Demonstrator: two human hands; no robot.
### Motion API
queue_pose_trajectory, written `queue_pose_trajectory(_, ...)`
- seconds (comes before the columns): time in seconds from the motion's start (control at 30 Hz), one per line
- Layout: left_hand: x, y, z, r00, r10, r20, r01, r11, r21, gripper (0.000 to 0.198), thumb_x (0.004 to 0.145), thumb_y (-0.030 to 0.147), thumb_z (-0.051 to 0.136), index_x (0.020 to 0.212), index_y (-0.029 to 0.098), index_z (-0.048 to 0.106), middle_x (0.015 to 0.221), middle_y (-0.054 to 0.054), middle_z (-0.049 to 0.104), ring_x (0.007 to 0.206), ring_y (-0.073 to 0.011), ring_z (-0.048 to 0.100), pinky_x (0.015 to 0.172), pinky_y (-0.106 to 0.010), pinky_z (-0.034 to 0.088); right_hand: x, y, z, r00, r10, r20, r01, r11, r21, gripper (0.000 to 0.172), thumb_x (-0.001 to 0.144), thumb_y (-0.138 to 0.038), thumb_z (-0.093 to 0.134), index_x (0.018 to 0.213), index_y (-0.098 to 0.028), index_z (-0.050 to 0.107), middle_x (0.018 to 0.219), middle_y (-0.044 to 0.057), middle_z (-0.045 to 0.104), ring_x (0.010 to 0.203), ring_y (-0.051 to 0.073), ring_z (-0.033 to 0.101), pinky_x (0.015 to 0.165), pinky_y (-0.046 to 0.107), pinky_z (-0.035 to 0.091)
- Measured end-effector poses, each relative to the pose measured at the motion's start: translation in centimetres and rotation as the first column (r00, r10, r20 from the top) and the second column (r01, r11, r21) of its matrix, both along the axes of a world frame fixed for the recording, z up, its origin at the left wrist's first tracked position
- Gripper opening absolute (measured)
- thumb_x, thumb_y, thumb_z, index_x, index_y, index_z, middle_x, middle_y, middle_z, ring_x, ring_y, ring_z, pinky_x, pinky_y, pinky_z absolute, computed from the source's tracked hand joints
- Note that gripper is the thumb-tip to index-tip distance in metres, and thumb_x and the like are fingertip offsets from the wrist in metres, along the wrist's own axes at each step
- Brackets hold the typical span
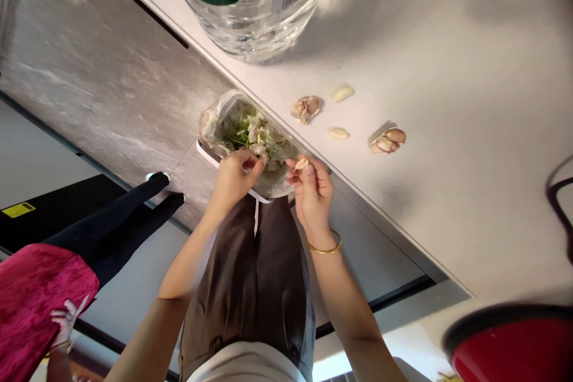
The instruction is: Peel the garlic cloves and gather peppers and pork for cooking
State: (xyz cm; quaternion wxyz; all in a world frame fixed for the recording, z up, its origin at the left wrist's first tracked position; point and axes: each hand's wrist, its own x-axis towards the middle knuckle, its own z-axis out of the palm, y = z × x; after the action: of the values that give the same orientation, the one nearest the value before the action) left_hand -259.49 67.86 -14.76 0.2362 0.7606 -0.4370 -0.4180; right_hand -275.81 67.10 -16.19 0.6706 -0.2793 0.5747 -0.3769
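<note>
Between the thumb and fingers of my right hand (314, 194) is a garlic clove (301, 164), pale with some skin visible on it. My left hand (238, 178) is pinched closed over the rim of a lined trash bin (209, 150); whatever its fingertips hold is too small to make out. Greens and papery garlic skins (257, 131) fill the bin below both hands. On the white counter (447, 191) lie a partly broken garlic bulb (307, 108), another cluster of unpeeled cloves (388, 140), and two peeled cloves, one upper (342, 93) and one lower (338, 132).
A large clear water bottle (255, 18) stands on the counter at the top. At the lower right is a red, dark-rimmed object (514, 340), with a black wire-like item (559, 197) above it. Another person in a red top (45, 286) stands at the left on the tiled floor.
</note>
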Motion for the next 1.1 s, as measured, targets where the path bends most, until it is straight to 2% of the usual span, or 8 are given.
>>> queue_pose_trajectory(0.07, -0.3, 0.0, -0.1, 0.998, -0.041, 0.039, 0.044, 0.997, -0.057, 0.019, 0.084, 0.028, 0.063, 0.069, 0.017, 0.063, 0.066, -0.001, 0.061, 0.063, -0.0129, 0.053, 0.065, -0.026, 0.042, 0.0, 0.2, -0.2, 0.999, 0.015, 0.04, -0.017, 0.999, 0.048, 0.021, 0.089, -0.043, 0.063, 0.106, -0.032, 0.069, 0.104, 0.0, 0.074, 0.081, 0.012, 0.069, 0.079, 0.029, 0.059)
queue_pose_trajectory(0.13, -0.8, -0.1, 0.2, 0.999, -0.042, -0.013, 0.04, 0.992, -0.118, 0.012, 0.087, 0.025, 0.061, 0.082, 0.017, 0.069, 0.078, -0.003, 0.067, 0.067, -0.0133, 0.055, 0.067, -0.026, 0.044, 0.1, 0.5, -0.3, 0.999, 0.039, 0.025, -0.04, 0.998, 0.05, 0.019, 0.089, -0.041, 0.064, 0.105, -0.033, 0.07, 0.108, 0.0, 0.074, 0.085, 0.013, 0.07, 0.085, 0.031, 0.059)
queue_pose_trajectory(0.27, -1.9, 0.1, 1.3, 0.958, 0.075, -0.277, -0.086, 0.996, -0.029, 0.021, 0.087, 0.034, 0.063, 0.088, 0.017, 0.074, 0.079, -0.004, 0.071, 0.064, -0.0125, 0.056, 0.061, -0.024, 0.044, -0.2, 0.7, -0.2, 0.98, 0.111, -0.168, -0.133, 0.983, -0.127, 0.017, 0.089, -0.034, 0.066, 0.105, -0.034, 0.072, 0.109, 0.0, 0.074, 0.095, 0.016, 0.07, 0.09, 0.034, 0.058)
queue_pose_trajectory(0.43, -2.3, 0.1, 1.7, 0.844, 0.224, -0.488, -0.185, 0.974, 0.127, 0.029, 0.08, 0.043, 0.071, 0.076, 0.014, 0.075, 0.071, -0.002, 0.07, 0.063, -0.0124, 0.056, 0.059, -0.023, 0.043, -1.1, 0.2, 0.1, 0.872, 0.223, -0.435, -0.396, 0.844, -0.362, 0.026, 0.091, -0.027, 0.062, 0.113, -0.035, 0.072, 0.116, 0.001, 0.074, 0.11, 0.021, 0.067, 0.104, 0.041, 0.053)
queue_pose_trajectory(0.67, -1.3, 0.3, 1.7, 0.739, 0.279, -0.613, -0.175, 0.958, 0.226, 0.032, 0.072, 0.045, 0.076, 0.066, 0.014, 0.074, 0.058, -0.001, 0.063, 0.053, -0.0096, 0.049, 0.051, -0.022, 0.039, -2.0, -0.2, 0.2, 0.781, 0.373, -0.501, -0.588, 0.71, -0.388, 0.033, 0.095, -0.025, 0.055, 0.124, -0.034, 0.067, 0.13, -0.001, 0.067, 0.12, 0.021, 0.064, 0.112, 0.041, 0.049)
queue_pose_trajectory(0.8, -0.8, 0.5, 1.8, 0.752, 0.265, -0.604, -0.162, 0.962, 0.221, 0.031, 0.074, 0.043, 0.075, 0.063, 0.014, 0.072, 0.057, 0.0, 0.061, 0.053, -0.0089, 0.047, 0.05, -0.022, 0.038, -2.1, -0.1, 0.0, 0.756, 0.4, -0.518, -0.631, 0.656, -0.414, 0.036, 0.096, -0.022, 0.054, 0.128, -0.035, 0.064, 0.133, -0.003, 0.065, 0.121, 0.02, 0.063, 0.112, 0.041, 0.05)
queue_pose_trajectory(0.97, -1.1, 0.6, 2.2, 0.781, 0.235, -0.579, -0.153, 0.97, 0.188, 0.027, 0.073, 0.034, 0.074, 0.058, 0.013, 0.065, 0.057, 0.001, 0.058, 0.054, -0.0085, 0.047, 0.054, -0.022, 0.039, -2.1, 0.0, 0.4, 0.765, 0.378, -0.522, -0.617, 0.664, -0.423, 0.036, 0.094, -0.021, 0.058, 0.125, -0.035, 0.066, 0.129, -0.003, 0.068, 0.115, 0.019, 0.066, 0.109, 0.038, 0.052)
queue_pose_trajectory(1.1, -1.6, 0.8, 2.2, 0.8, 0.257, -0.542, -0.201, 0.966, 0.162, 0.021, 0.072, 0.029, 0.072, 0.06, 0.014, 0.063, 0.058, 0.002, 0.058, 0.054, -0.008, 0.047, 0.054, -0.021, 0.039, -1.6, 0.2, 1.0, 0.815, 0.372, -0.445, -0.55, 0.739, -0.388, 0.031, 0.091, -0.023, 0.062, 0.117, -0.037, 0.071, 0.122, -0.003, 0.072, 0.112, 0.02, 0.068, 0.107, 0.039, 0.053)
